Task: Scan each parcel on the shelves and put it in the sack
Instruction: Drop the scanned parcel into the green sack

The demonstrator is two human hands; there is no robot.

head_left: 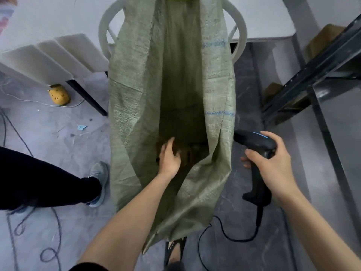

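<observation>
Right fingers (254, 155) wrap the handle of the black scanner (254, 140); our right hand (273, 159) grips it just right of the sack. Our left hand (169, 156) is inside the open mouth of the green woven sack (216, 90), fingers bent over a dark parcel (192, 151) at the bottom; grip or mere touch, we cannot tell. Sack stands against a white chair (103, 30). Shelves (320, 63) at right carry a brown box (322, 39).
</observation>
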